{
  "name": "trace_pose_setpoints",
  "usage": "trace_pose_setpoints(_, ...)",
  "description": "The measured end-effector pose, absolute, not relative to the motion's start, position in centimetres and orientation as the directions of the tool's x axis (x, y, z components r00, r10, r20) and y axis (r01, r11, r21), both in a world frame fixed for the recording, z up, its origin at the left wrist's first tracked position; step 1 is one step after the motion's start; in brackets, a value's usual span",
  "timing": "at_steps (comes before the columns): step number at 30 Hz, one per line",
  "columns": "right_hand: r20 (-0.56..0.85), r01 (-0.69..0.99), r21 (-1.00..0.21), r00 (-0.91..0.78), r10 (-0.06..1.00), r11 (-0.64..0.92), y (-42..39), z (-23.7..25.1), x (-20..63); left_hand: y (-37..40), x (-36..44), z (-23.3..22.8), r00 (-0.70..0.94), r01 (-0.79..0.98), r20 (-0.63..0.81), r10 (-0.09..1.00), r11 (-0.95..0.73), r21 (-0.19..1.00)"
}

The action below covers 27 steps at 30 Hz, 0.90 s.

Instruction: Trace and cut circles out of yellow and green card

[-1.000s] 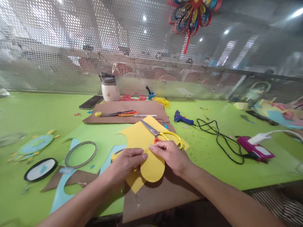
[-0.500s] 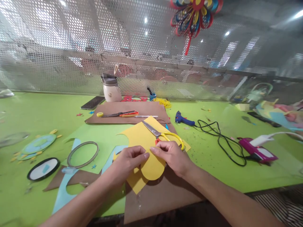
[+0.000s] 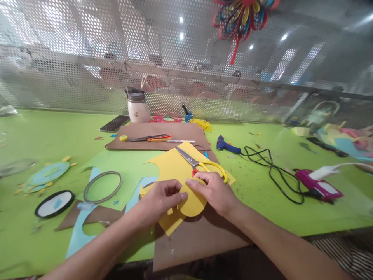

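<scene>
Both forearms came in from the bottom edge of the view and met over the middle of the table, wrists low and palms turned down. The left hand (image 3: pixel 159 199) lay with its fingers curled, thumb and forefinger stretched toward the right and pressed onto a rounded yellow paper cut-out (image 3: pixel 190 202), pinching its left edge. The right hand (image 3: pixel 214 190) faced it, the fingers bent and the thumb and forefinger closed on the upper edge of the same cut-out, so that the fingertips of the two hands nearly met above the paper. The cut-out sat on a brown cardboard sheet (image 3: pixel 201 237) at the near edge of the green table (image 3: pixel 262 210), partly overlapping a larger yellow sheet (image 3: pixel 171 167) that lay behind it. On that larger sheet, touching the knuckles of the right hand, lay yellow-handled scissors (image 3: pixel 201 163), their blades pointing away to the left. Farther back a second brown board (image 3: pixel 163 134) carried orange-handled scissors (image 3: pixel 151 138) and a pen (image 3: pixel 180 141). A blue glue gun (image 3: pixel 225 146) with a black cable (image 3: pixel 274 171) lay to the right, and a grey ring (image 3: pixel 102 186) to the left. A cream jar (image 3: pixel 138 109) stood by the perforated screen (image 3: pixel 87 58); the small mark on it was too blurred to read, and no other writing could be made out anywhere.
</scene>
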State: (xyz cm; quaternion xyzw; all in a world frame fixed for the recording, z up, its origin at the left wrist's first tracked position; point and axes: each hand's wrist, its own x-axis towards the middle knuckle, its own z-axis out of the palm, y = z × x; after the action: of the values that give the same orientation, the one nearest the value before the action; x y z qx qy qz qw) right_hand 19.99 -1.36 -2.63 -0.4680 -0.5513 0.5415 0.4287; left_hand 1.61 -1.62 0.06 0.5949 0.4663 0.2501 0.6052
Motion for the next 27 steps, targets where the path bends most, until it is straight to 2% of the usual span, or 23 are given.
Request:
trace_pose_setpoints(4,-0.032,0.011,-0.999,-0.192,0.981,-0.031,-1.3,-2.7,19.8,-1.3,1.4,-0.3,0.410,0.252,-0.260,0.874,0.165,0.954)
trace_pose_setpoints(8,-0.053,-0.039,-0.997,-0.257,0.965,-0.065,-1.4,-2.0,19.6,-1.3,1.1,-0.3,0.399,0.234,-0.287,0.871,0.206,0.950)
trace_pose_setpoints(13,-0.055,0.027,-0.998,-0.252,0.966,-0.050,-1.5,-1.5,19.7,-1.3,1.2,-0.2,0.471,0.207,-0.258,0.844,0.179,0.962)
trace_pose_setpoints(16,-0.053,0.040,-0.998,-0.221,0.974,-0.045,-1.4,-1.8,19.9,-1.2,1.3,-0.3,0.468,0.262,-0.258,0.845,0.147,0.954)
trace_pose_setpoints(20,-0.042,-0.024,-0.999,-0.210,0.977,-0.048,-1.2,-2.3,20.0,-1.1,1.3,-0.2,0.428,0.307,-0.284,0.858,0.157,0.939)
trace_pose_setpoints(27,-0.053,-0.119,-0.990,-0.231,0.972,-0.082,-1.2,-1.9,20.0,-1.3,1.0,0.4,0.443,0.227,-0.252,0.860,0.165,0.960)
